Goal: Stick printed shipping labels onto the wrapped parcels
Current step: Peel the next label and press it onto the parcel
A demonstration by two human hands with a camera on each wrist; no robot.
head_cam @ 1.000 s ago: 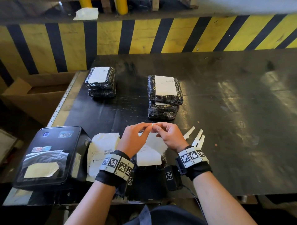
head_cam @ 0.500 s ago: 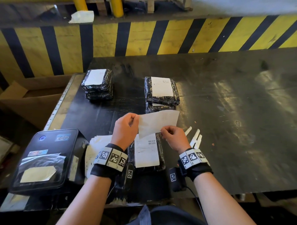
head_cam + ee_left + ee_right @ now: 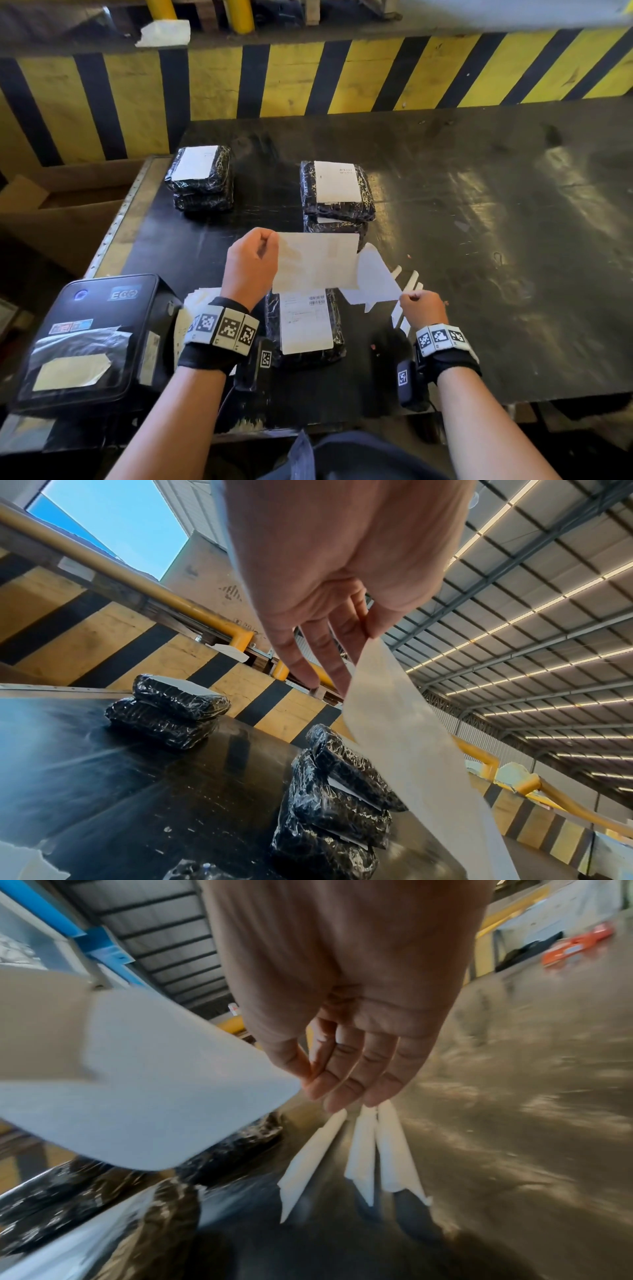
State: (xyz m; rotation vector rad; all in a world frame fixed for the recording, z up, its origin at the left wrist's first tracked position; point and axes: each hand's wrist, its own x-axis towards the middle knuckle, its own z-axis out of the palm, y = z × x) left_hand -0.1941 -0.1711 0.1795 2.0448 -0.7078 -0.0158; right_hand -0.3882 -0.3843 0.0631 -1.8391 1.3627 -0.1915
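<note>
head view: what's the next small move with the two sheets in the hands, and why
Probably draw the right hand a little further right to finish the peel. It pinches the white round-cornered label, whose edge seems to meet the beige backing sheet pinched by the left hand, so the two look barely joined.

The left hand (image 3: 329, 569) reaches in from 12 o'clock, thumb and fingers (image 3: 346, 653) pinching a pale label (image 3: 411, 750) that trails toward 5 o'clock. On the black table (image 3: 103, 791) sit two parcel stacks: one (image 3: 171, 710) at 9 o'clock, another (image 3: 335, 799) at 6 o'clock.
</note>
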